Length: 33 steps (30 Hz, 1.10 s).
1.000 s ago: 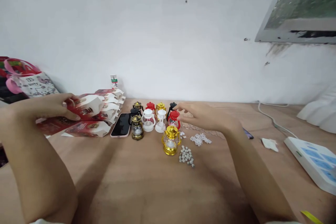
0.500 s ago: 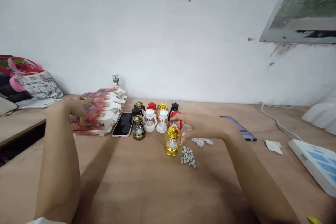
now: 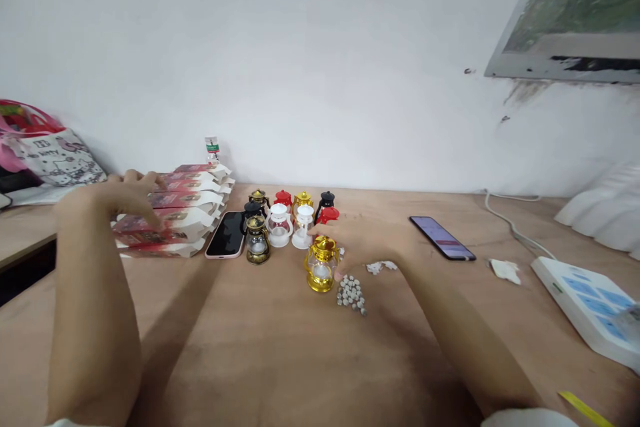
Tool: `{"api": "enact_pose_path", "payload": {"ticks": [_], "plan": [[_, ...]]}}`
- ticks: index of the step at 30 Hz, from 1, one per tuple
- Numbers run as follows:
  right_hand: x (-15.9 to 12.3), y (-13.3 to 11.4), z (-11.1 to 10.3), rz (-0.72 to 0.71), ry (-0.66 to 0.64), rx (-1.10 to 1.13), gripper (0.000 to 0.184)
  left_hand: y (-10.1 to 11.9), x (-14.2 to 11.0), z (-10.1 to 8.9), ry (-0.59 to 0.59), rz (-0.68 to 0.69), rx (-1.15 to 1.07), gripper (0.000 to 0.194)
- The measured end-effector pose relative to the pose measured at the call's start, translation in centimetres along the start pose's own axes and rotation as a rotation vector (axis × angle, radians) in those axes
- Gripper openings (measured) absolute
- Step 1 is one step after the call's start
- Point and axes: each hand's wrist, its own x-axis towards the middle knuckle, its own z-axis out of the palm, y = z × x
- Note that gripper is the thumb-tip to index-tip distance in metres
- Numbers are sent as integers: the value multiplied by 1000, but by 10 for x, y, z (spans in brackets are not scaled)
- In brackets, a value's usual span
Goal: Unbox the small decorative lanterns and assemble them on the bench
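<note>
My left hand (image 3: 133, 195) rests over a row of red-and-white cardboard boxes (image 3: 173, 223), its fingers spread apart, touching their tops. Slightly blurred, my right hand (image 3: 363, 237) reaches around the back and right side of a gold miniature lantern (image 3: 321, 267). Its thumb and fingers are apart; some fingertips are hidden behind the lantern, so contact is unclear. A red lantern (image 3: 329, 215) is partly covered by this hand. Behind stand white lanterns (image 3: 279, 227), a bronze-black lantern (image 3: 257, 240) and several more. Small round grey-white pieces (image 3: 351, 293) lie beside the gold lantern.
A pink-edged phone (image 3: 225, 235) lies beside the boxes, and another phone (image 3: 443, 238) lies to the right. White scraps (image 3: 381, 267) are near my right wrist. A white device (image 3: 585, 307) and cable (image 3: 515, 230) are at right, a printed bag (image 3: 63, 157) at far left.
My right hand has shifted from beside the red lantern toward the gold lantern. My left hand has lifted a little and moved back over the boxes. The view has shifted slightly.
</note>
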Motion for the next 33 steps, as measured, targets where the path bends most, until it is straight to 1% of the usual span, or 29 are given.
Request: {"api": "enact_pose_path", "payload": {"ticks": [1, 3, 5, 6, 8, 9, 10, 12, 14, 15, 17, 19, 21, 23, 25, 27, 28, 30, 31, 33], "plan": [[3, -1, 1, 0, -32, -9, 63, 3, -5, -5, 16, 21, 8, 70], [8, -2, 2, -10, -70, -34, 48, 12, -16, -16, 40, 35, 33, 63], [10, -3, 1, -32, -59, -60, 31, 24, -27, -27, 51, 84, 28, 59], [10, -4, -1, -45, -49, -65, 25, 32, -31, -32, 47, 134, 8, 59], [7, -3, -5, -85, -19, -38, 22, 50, -40, -40, 42, 237, -47, 61], [4, -2, -7, -112, 7, -5, 22, 61, -43, -43, 15, 292, -88, 63], [1, -2, -10, -140, 49, 36, 23, 73, -46, -45, -43, 344, -138, 65], [-6, 0, -14, -204, 181, 117, 26, 97, -50, -46, -126, 474, -201, 62], [-11, 1, -17, -276, 345, 179, 28, 121, -53, -42, -146, 594, -211, 58], [-12, 1, -18, -319, 430, 205, 28, 132, -53, -39, -152, 635, -210, 62], [-12, 1, -19, -403, 598, 248, 26, 152, -53, -30, -96, 722, -217, 69], [-10, 1, -19, -458, 745, 276, 23, 167, -51, -23, -8, 772, -224, 72], [-7, 1, -18, -486, 852, 288, 23, 176, -47, -17, 66, 744, -251, 65], [-4, 1, -17, -480, 954, 292, 26, 178, -43, -14, 133, 688, -286, 55], [-3, -1, -17, -438, 1101, 272, 29, 178, -40, -13, 213, 644, -315, 48], [-4, -4, -17, -367, 1237, 232, 24, 177, -40, -13, 301, 608, -339, 44], [-5, -6, -17, -333, 1269, 209, 19, 177, -40, -13, 339, 592, -350, 43], [-8, -10, -18, -256, 1289, 173, 9, 178, -41, -14, 394, 567, -374, 40], [-9, -11, -18, -213, 1291, 161, 7, 179, -43, -15, 411, 550, -389, 39], [-11, -13, -18, -145, 1314, 157, 8, 181, -45, -17, 427, 496, -421, 36]]}}
